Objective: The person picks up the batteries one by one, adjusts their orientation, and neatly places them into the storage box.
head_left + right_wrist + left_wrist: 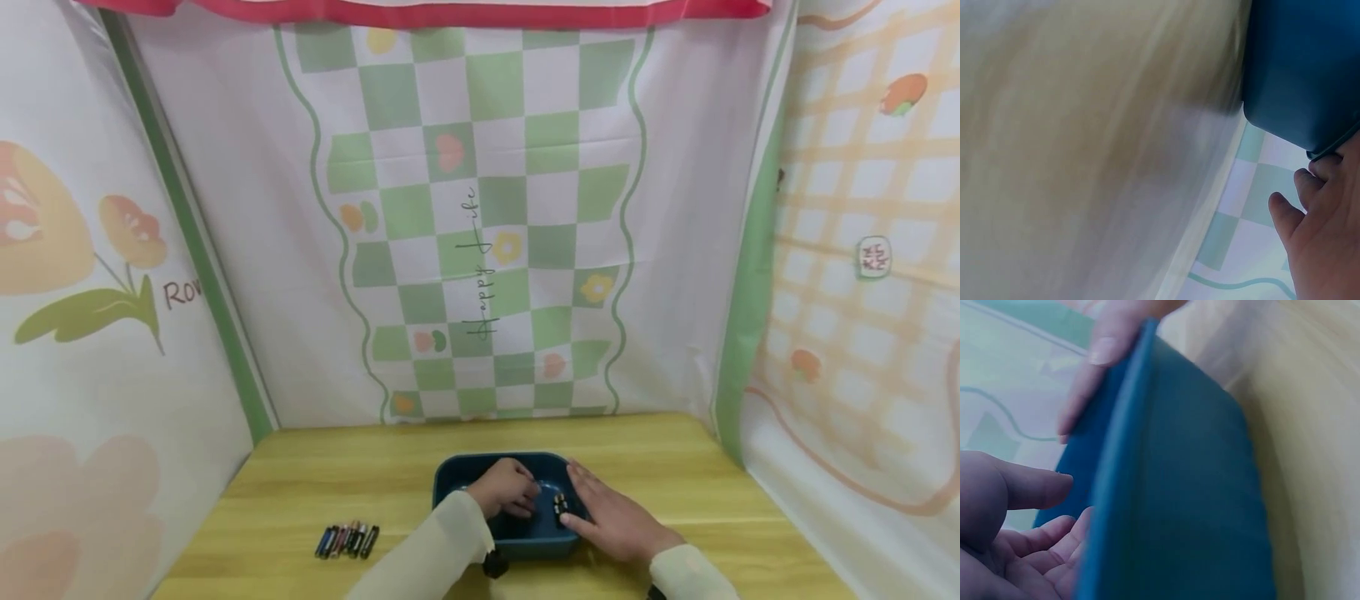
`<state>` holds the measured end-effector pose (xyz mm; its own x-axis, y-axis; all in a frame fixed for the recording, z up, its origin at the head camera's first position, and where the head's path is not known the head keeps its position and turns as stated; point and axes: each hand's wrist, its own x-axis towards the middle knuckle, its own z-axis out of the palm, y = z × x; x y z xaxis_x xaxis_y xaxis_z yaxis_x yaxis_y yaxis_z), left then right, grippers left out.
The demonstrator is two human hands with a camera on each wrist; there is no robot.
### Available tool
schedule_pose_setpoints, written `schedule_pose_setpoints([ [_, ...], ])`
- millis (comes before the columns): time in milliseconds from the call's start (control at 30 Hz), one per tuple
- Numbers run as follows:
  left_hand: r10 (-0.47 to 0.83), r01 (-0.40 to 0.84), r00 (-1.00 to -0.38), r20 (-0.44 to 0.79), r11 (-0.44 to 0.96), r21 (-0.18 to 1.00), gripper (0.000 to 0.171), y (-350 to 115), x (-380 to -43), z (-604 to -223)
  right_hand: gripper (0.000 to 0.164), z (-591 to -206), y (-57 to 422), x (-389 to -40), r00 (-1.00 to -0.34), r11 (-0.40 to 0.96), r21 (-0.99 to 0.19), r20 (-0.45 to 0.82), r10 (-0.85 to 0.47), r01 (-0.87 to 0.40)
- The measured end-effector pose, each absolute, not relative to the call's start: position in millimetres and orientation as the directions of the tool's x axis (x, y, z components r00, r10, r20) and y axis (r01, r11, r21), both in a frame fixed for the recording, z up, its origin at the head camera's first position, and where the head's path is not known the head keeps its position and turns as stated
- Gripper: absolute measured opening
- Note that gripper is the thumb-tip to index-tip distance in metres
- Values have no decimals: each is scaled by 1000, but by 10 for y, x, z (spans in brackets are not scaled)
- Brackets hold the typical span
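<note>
A dark blue plastic bin stands on the table. My left hand reaches into it over the near left side. In the left wrist view that hand's thumb stands apart from its loosely curled fingers; nothing shows between them, and the bin wall partly hides the fingertips. My right hand rests along the right rim with fingers extended, its thumb toward the inside. A few black-and-gold batteries sit inside by the right wall, near that thumb.
Several batteries lie side by side in a row on the wood-grain table, left of the bin. Patterned cloth hangs behind the table and on both sides.
</note>
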<state>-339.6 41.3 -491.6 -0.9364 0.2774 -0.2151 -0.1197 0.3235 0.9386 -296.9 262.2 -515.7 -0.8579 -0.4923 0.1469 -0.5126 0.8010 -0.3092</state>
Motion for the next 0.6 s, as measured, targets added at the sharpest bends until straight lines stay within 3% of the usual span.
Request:
schedule_pose_setpoints([
  [600, 295, -70, -942, -162, 297, 952, 7, -2, -3337, -4804, 80, -5151, 2611, -2952, -865, 804, -319, 146, -480, -501],
])
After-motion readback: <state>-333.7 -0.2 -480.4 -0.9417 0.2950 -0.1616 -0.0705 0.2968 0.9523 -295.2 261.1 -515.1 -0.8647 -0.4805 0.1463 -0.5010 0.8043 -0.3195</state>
